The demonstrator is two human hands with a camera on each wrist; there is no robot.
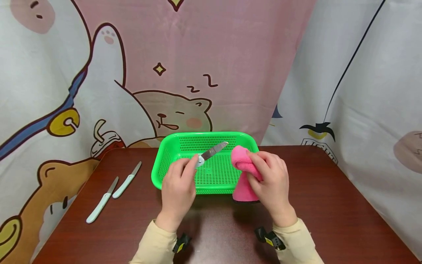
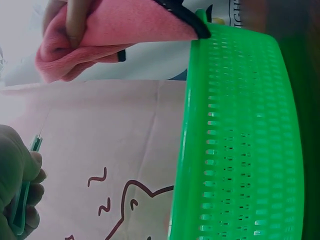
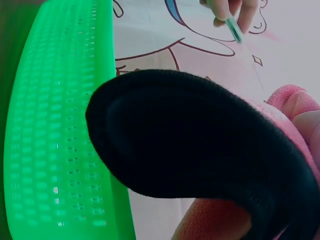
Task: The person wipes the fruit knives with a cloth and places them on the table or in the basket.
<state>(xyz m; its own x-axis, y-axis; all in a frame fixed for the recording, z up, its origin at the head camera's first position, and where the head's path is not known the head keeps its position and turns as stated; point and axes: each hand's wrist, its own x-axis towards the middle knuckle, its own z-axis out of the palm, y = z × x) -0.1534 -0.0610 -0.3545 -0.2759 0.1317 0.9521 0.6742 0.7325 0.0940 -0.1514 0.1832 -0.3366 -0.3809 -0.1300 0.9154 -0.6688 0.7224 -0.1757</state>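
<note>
A small knife [image 1: 214,150] with a pale handle is in my left hand [image 1: 178,186], its blade angled up and to the right above the basket. Curled fingers grip that handle, as the left wrist view also shows. My right hand [image 1: 271,181] pinches a bunched pink cloth [image 1: 242,157] with a dark edging, and part of it hangs below the fingers. Between blade tip and cloth there is a small gap. In the right wrist view the cloth's dark edge [image 3: 200,135] hides much of the hand. A green perforated basket [image 1: 158,172] stands behind both hands.
Two more knives with pale handles, a nearer one [image 1: 99,209] and a farther one [image 1: 123,186], lie on the left of the brown table [image 1: 329,205], blades pointing away. A cartoon-printed curtain [image 1: 230,66] hangs behind the table.
</note>
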